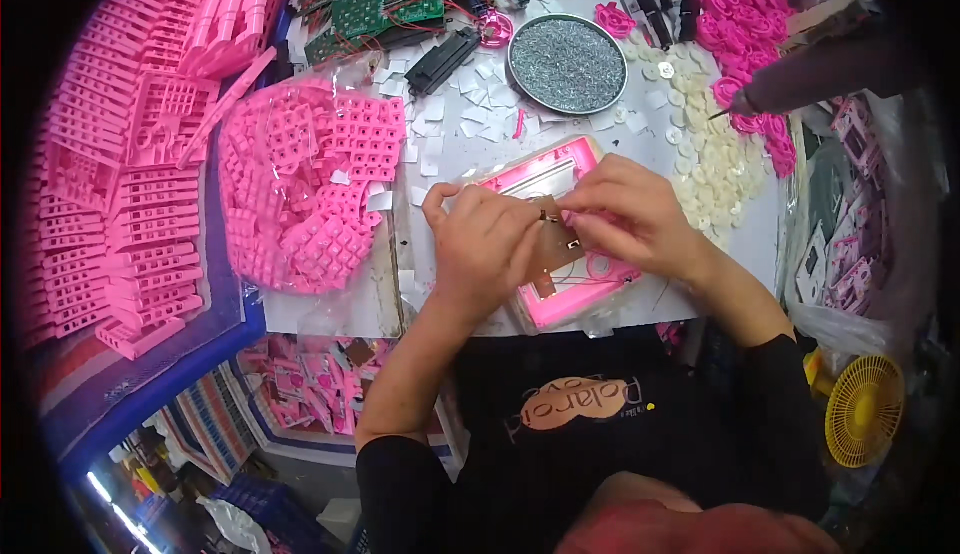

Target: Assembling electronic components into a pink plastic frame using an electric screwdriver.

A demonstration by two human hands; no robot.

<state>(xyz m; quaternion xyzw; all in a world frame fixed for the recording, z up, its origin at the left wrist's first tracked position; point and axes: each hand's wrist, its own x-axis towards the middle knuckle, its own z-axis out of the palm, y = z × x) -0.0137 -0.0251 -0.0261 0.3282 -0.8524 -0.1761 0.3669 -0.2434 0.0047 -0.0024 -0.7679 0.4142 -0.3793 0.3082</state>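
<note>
A pink plastic housing (563,307) lies tilted on the white worktop in front of me, with a clear wrapping around its edge. Over it sits a brown circuit board (553,246) with small metal parts and thin wires. My left hand (482,246) is closed on the board's left edge, fingers bent over it. At the board's upper right, my right hand (640,216) pinches a tiny pink piece (569,216) between thumb and fingertips; its exact kind is too small to tell. The fingers partly hide the board's upper edge and the housing's middle.
A round tin of small screws (568,64) stands beyond the housing. Pale discs (712,169) and an electric screwdriver (800,84) are at right. A bag of pink keypads (310,189) lies left, beside stacked pink parts (150,204). Green circuit boards (385,9) fill the back.
</note>
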